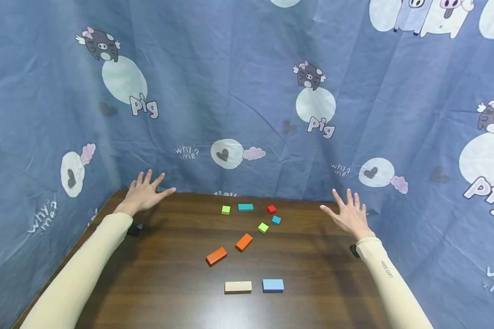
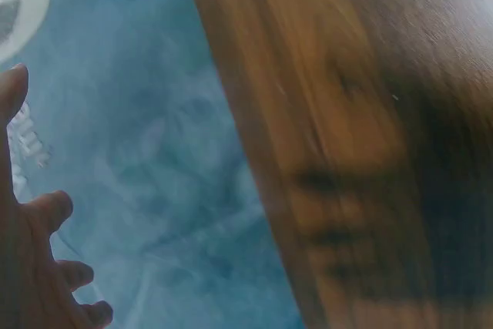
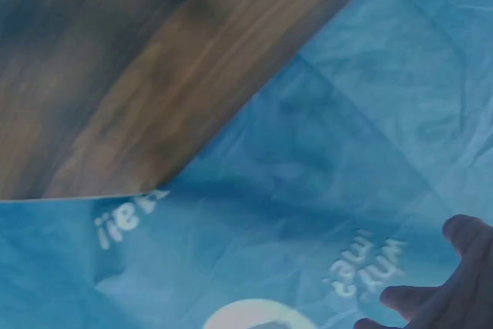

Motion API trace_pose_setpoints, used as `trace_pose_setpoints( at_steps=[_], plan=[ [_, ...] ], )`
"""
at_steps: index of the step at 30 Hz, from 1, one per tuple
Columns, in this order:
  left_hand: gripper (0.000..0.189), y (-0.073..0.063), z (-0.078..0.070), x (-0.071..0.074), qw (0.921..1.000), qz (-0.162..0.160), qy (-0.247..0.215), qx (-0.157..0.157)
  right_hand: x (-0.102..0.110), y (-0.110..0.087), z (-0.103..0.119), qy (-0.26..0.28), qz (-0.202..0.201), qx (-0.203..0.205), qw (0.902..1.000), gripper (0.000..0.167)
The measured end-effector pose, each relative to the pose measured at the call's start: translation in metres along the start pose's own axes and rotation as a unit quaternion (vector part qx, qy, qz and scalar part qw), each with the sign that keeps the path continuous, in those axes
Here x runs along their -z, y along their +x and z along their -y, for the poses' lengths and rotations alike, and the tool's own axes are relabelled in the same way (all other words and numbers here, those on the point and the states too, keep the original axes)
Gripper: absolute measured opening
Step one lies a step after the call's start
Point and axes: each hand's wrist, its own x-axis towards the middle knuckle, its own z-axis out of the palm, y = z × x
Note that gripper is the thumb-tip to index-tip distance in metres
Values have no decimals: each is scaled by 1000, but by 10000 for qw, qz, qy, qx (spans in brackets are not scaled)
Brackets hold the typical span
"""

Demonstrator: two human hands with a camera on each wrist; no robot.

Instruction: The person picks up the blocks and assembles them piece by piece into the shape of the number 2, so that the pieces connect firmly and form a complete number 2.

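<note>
Both hands are held out with fingers spread, and neither holds anything. My left hand (image 1: pixel 142 195) is over the table's far left corner. My right hand (image 1: pixel 350 215) hovers near the far right side. Between them lie small blocks: a lime cube (image 1: pixel 226 209), a teal block (image 1: pixel 245 207), a red cube (image 1: pixel 271 209), a blue cube (image 1: pixel 276 220) and a second lime cube (image 1: pixel 263 228). Closer in are two orange blocks (image 1: pixel 244 242), a plain wooden block (image 1: pixel 238 287) and a light blue block (image 1: pixel 273 285). The wrist views show only fingers, table edge and cloth.
The brown wooden table (image 1: pixel 169 292) carries the blocks around its middle. A blue curtain (image 1: pixel 247 91) printed with pigs and lettering hangs behind it and along both sides. Dark wrist devices (image 1: pixel 135 229) sit under both cream sleeves (image 1: pixel 82 269).
</note>
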Motion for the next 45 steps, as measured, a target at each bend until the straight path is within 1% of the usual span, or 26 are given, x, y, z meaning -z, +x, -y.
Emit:
trace_pose_setpoints(
  at_steps=[5, 7, 10, 15, 18, 21, 26, 28, 30, 35, 37, 40, 41, 45],
  plan=[
    [91, -4, -22, 2, 9997, 22, 13, -245, 0, -1, 20, 11, -178, 295, 9994, 87],
    [92, -6, -31, 0, 9994, 20, 4, -341, -2, -3, 31, 63, -263, 458, 9986, 85],
    [93, -8, -45, -7, 9989, -65, -35, -473, -5, -7, 47, 216, -360, 693, 9967, 83],
    [91, -19, -74, -23, 9963, -260, -392, -723, -12, -21, 76, 459, -475, 1045, 9923, 79],
    [89, -27, -92, -37, 9935, -298, -646, -885, -18, -31, 91, 604, -559, 1258, 9886, 76],
    [84, -34, -108, -49, 9903, -393, -762, -1091, -25, -39, 106, 806, -610, 1403, 9849, 74],
    [76, -53, -128, -66, 9818, -669, -806, -1585, -40, -52, 125, 1016, -683, 1690, 9780, 71],
    [69, -62, -136, -73, 9772, -732, -835, -1812, -47, -59, 130, 1010, -697, 1816, 9757, 69],
    [60, -71, -143, -79, 9726, -746, -892, -2012, -54, -65, 135, 1016, -622, 1936, 9738, 66],
    [41, -90, -160, -94, 9598, -623, -1066, -2522, -70, -78, 149, 1028, -374, 2220, 9689, 58],
    [34, -97, -164, -100, 9540, -594, -1051, -2744, -74, -84, 155, 1027, -266, 2326, 9668, 55],
    [27, -106, -169, -107, 9468, -416, -1081, -3003, -81, -93, 163, 941, -26, 2521, 9631, 52],
    [26, -110, -170, -109, 9450, -322, -1115, -3058, -84, -96, 165, 883, 72, 2587, 9619, 50],
    [26, -122, -172, -115, 9379, 299, -1422, -3150, -91, -108, 173, 820, 486, 2845, 9539, 47]
  ],
)
